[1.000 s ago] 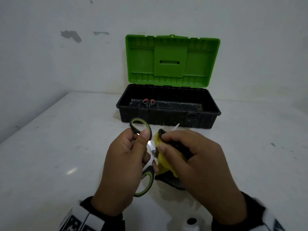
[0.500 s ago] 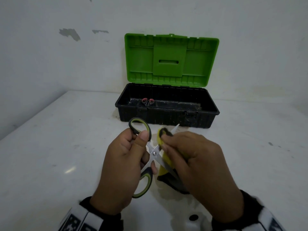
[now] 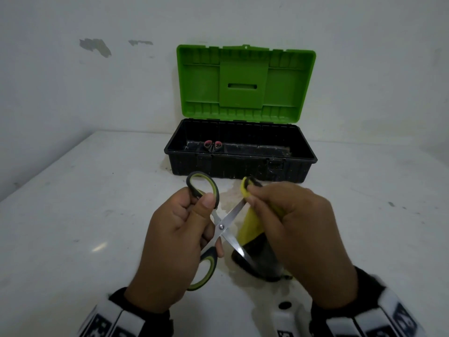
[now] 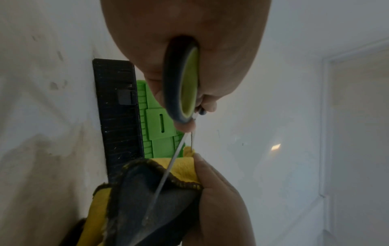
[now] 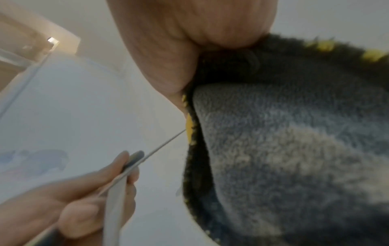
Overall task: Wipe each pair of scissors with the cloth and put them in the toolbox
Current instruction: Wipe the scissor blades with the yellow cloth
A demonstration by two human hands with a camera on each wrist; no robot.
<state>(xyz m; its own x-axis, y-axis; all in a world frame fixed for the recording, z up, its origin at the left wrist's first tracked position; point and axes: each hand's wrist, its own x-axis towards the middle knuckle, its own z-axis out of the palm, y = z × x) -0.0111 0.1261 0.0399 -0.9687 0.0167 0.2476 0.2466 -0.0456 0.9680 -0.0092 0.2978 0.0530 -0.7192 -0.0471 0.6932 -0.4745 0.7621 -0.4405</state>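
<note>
- We hold the green-and-black scissors [image 3: 220, 229] above the near middle of the surface [image 3: 73, 215], blades spread apart. Our left hand [image 3: 175, 249] has its fingers curled round the handles.
- Our right hand [image 3: 294, 229] pinches the yellow-and-grey cloth [image 3: 250, 229] over the tip of the far blade. The rest of the cloth hangs down past the near blade.
- The toolbox [image 3: 240, 166] stands open at the far middle of the surface, its green lid [image 3: 245, 81] upright. A pair with red handles [image 3: 213, 145] already lies inside near its left end, so we judge at least one pair done.
- Left to do, as we judge it: finish wiping this pair, close it and set it in the toolbox. We see no other scissors on the surface.
- Against the frame a second ago, the blades now stand wider apart and the pivot screw shows. The cloth has slid from near the pivot out to the far blade's tip. The left hand's grip looks unchanged.
</note>
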